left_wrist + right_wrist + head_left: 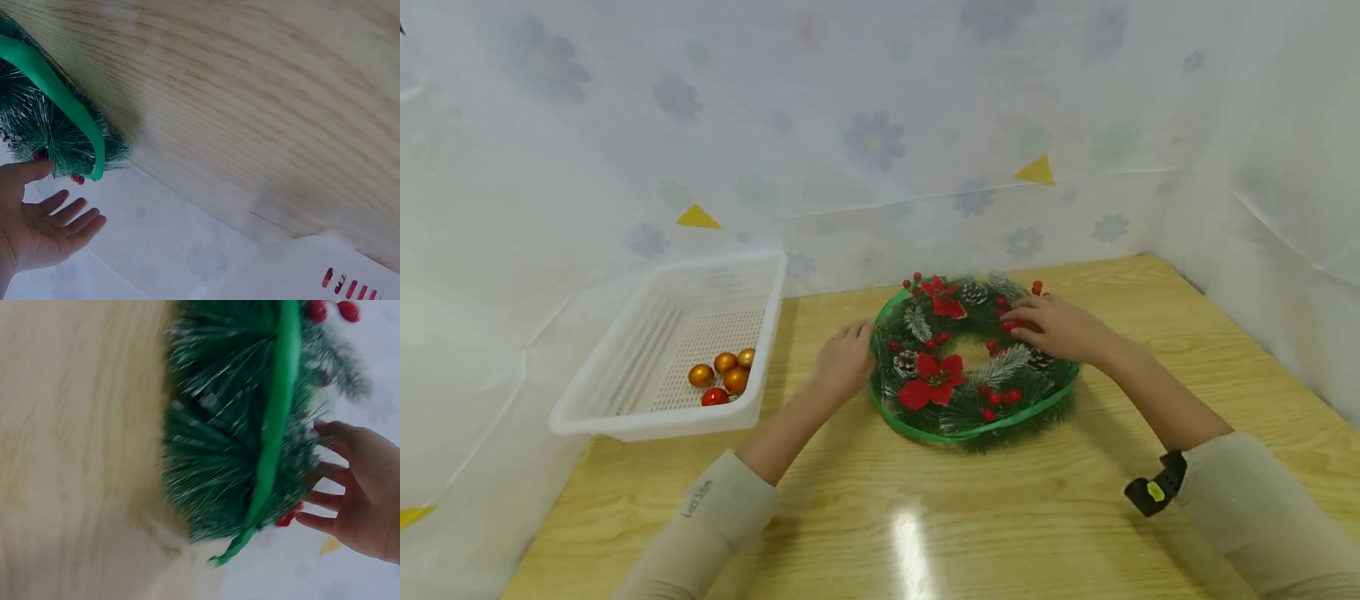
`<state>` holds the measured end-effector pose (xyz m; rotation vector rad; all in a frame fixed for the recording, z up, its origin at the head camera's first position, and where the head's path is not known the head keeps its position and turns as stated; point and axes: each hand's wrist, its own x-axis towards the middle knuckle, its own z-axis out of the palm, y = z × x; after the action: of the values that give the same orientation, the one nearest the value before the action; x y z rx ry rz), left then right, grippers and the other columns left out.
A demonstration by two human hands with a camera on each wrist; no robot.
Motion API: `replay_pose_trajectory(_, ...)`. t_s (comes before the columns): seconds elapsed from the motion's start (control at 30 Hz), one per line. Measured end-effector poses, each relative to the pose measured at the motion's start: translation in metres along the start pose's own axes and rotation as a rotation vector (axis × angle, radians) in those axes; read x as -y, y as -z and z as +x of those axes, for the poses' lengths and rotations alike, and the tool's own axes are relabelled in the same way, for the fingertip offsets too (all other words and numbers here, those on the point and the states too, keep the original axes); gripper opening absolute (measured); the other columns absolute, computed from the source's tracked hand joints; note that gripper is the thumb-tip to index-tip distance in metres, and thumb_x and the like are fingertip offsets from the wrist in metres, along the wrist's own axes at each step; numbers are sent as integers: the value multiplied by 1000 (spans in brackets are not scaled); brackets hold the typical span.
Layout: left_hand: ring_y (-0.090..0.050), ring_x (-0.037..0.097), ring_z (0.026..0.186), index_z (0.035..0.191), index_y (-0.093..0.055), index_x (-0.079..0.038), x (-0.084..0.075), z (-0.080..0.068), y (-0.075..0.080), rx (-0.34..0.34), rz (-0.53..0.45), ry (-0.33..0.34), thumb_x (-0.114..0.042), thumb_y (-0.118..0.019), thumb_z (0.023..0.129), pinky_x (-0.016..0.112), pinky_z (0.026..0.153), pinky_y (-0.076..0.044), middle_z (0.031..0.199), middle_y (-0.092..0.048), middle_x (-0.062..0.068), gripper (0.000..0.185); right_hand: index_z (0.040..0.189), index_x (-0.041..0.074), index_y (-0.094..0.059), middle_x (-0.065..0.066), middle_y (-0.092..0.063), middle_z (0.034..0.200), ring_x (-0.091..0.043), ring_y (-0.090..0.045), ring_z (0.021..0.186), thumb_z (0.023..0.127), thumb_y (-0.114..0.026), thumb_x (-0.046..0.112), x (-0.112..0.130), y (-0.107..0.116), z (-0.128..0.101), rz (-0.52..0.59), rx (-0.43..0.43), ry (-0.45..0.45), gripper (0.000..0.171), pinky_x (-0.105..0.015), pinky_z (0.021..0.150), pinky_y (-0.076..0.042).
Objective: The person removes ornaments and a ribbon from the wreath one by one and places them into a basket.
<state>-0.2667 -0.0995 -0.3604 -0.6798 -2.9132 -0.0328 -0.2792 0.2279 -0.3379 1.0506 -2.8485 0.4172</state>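
A Christmas wreath (pixel 958 413) lies on the table, with red poinsettias (pixel 931 383), red berries, pinecones and frosted sprigs. Green ribbon (pixel 917 434) runs along its outer edge, and a loose ribbon end (pixel 231 553) hangs in the right wrist view. My left hand (pixel 844 362) is at the wreath's left edge; the left wrist view shows its fingers (pixel 78 222) loosely spread beside the greenery. Over the right side, my right hand (pixel 1060 329) reaches onto the wreath, fingertips at a red decoration (pixel 1019 325). Its fingers are spread and slightly bent, and the foliage partly hides their tips.
A white plastic basket (pixel 655 427) stands to the left on the wooden table (pixel 850 517). Inside it are several orange-gold baubles (pixel 702 376) and a red bauble (pixel 715 397). Flower-patterned white sheeting (pixel 880 192) with yellow triangles encloses the back and sides.
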Motion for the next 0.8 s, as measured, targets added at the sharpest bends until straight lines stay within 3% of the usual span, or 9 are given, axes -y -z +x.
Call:
replay_pose_trajectory(0.07,-44,32,117,127,-47,3,-1,-1,-4,99,-12,117,-24,-53,94,41,88,-46,127,-47,16,43,118,0,-59,-25,-49,122,-43,-44,112,93,-55,16,-9,-6,-2,20,25,15,30,-59,92,-32)
replay_pose_trajectory(0.17,-41,35,119,127,-47,5,-7,-3,-7,232,-73,205,-28,-44,98,45,90,-44,129,-46,19,45,123,2,-57,-25,-45,129,-42,-39,117,95,-53,17,-16,-13,-9,75,60,4,32,-60,95,-29)
replay_pose_trajectory(0.27,-35,38,125,136,-36,6,-18,-8,-5,257,-278,231,-28,-35,100,47,97,-38,138,-35,22,49,126,4,-56,-24,-43,131,-42,-36,121,96,-50,18,-17,-17,-15,103,68,-20,33,-60,98,-25)
replay_pose_trajectory(0.37,-23,39,131,144,-19,1,-35,-13,0,241,-510,186,-39,-33,99,50,101,-30,148,-15,22,62,126,4,-56,-24,-44,130,-42,-36,120,96,-50,18,-14,-19,-18,87,58,-29,34,-60,99,-23)
replay_pose_trajectory(0.43,-17,40,132,147,-13,-4,-45,-17,2,246,-567,137,-53,-36,94,52,100,-31,150,-4,20,76,126,4,-56,-25,-44,130,-42,-37,120,96,-50,19,-10,-19,-20,64,53,-41,34,-60,99,-22)
replay_pose_trajectory(0.6,-4,42,134,148,-8,-10,-52,-18,-4,277,-441,73,-67,-49,79,49,91,-43,150,8,18,99,126,3,-55,-26,-44,129,-42,-37,120,96,-49,22,1,-20,-23,11,60,-68,36,-60,98,-23)
replay_pose_trajectory(0.8,-9,39,135,149,-8,-13,-25,0,-16,271,-386,-76,-62,-55,80,46,93,-42,150,9,17,96,129,0,-51,-30,-40,131,-50,-33,119,97,-45,33,26,-18,-32,-68,126,-157,46,-62,95,-27)
